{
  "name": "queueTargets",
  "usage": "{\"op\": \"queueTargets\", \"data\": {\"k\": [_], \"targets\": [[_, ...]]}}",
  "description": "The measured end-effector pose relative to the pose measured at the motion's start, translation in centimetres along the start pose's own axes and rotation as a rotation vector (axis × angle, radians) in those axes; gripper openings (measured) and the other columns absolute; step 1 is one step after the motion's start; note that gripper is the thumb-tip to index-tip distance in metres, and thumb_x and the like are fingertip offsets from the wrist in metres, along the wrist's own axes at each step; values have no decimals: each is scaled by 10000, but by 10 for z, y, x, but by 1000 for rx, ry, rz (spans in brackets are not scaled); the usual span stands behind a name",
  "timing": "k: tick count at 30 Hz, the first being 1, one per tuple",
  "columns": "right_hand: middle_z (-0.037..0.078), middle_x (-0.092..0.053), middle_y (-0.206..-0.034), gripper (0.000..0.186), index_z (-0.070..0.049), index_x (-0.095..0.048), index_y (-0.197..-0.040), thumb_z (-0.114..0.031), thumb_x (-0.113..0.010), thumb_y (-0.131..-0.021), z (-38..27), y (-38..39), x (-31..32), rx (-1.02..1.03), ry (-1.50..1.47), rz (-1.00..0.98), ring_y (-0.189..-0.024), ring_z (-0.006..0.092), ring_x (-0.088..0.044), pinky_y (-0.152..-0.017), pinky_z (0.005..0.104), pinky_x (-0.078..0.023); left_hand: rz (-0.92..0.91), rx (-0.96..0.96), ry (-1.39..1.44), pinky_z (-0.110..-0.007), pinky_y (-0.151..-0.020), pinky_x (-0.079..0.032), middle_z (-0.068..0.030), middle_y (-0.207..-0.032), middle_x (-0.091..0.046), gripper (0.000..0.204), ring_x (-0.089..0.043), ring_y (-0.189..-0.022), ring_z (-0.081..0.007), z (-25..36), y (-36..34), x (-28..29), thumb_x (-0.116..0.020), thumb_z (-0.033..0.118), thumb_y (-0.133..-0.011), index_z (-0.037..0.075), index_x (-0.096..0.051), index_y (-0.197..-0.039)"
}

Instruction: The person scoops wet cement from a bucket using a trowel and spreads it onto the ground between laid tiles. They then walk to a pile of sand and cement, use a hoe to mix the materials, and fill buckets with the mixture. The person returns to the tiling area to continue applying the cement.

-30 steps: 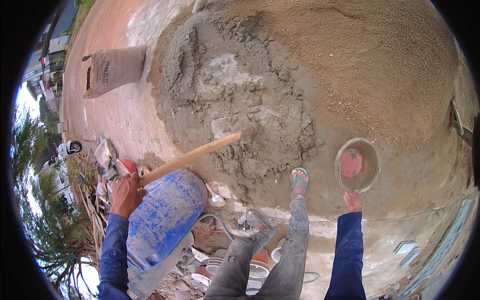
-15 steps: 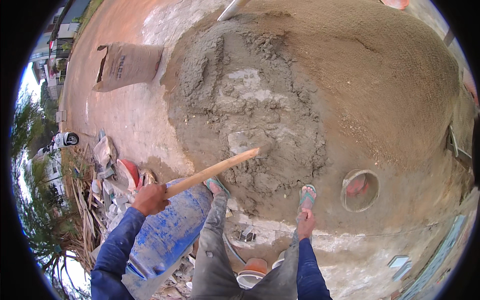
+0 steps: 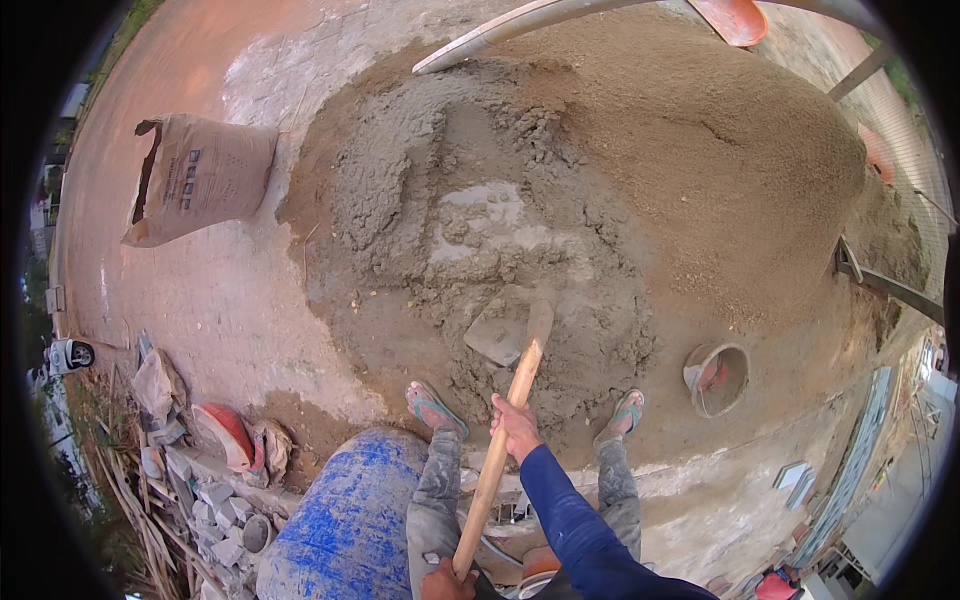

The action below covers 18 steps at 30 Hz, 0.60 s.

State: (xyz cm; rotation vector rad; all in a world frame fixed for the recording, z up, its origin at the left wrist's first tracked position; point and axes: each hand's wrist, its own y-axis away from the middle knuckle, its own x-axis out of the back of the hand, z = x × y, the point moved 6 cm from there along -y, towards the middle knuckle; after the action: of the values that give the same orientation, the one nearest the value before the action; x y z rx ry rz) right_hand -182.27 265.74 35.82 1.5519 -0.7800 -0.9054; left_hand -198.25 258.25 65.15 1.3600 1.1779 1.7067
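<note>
A hoe with a pale wooden handle (image 3: 498, 462) slants up between my legs, its mortar-smeared blade (image 3: 497, 330) resting in a bed of wet grey mortar (image 3: 385, 190). My right hand (image 3: 515, 428) is closed around the handle partway up. Lower down, at the bottom edge of the picture, my left hand (image 3: 446, 582) grips the handle near its end. A shallow, wet pale patch (image 3: 485, 205) lies in the mortar beyond the blade. Brown sand (image 3: 730, 160) is heaped against the mortar's right side. My sandalled feet stand at the near edge of the mortar.
A torn-open paper sack (image 3: 210, 180) stands at the left. Near my left leg lies a blue drum (image 3: 350, 520), with rubble (image 3: 220, 520) and a red basin (image 3: 225, 435) beyond it. A bucket (image 3: 715, 378) sits right of my foot. A long pale pole or pipe (image 3: 500, 28) crosses the far edge.
My right hand has come off my right leg and taken hold of the handle. The handle has swung from the left to between my legs, with my left hand now low on it.
</note>
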Motion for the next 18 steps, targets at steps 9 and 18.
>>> {"op": "queueTargets", "data": {"k": [9, 18], "targets": [[67, -553, -767, 331, -46, -442, -969, -185, -709, -831, -370, -54, -54, 874, 189, 32, -520, 138, -550, -432, 289, -501, -25, -593, 309, -354, -600, -468, -124, -681, -599, 382, -582, -610, -202, 194, -261, 42, -719, 282, -769, -41, -600, -933], [215, -578, -891, 396, 23, -298, -1106, -122, -580, -868, -326, -77, -107, 769, 765, 454, -559, 250, -623, -442, 355, -539, 29, -529, 404, -417, -634, -473, -232, -724, -611, 250, -627, -702, -384, 211, -314, 82, -626, 164, -719, -21, -581, -882]]}}
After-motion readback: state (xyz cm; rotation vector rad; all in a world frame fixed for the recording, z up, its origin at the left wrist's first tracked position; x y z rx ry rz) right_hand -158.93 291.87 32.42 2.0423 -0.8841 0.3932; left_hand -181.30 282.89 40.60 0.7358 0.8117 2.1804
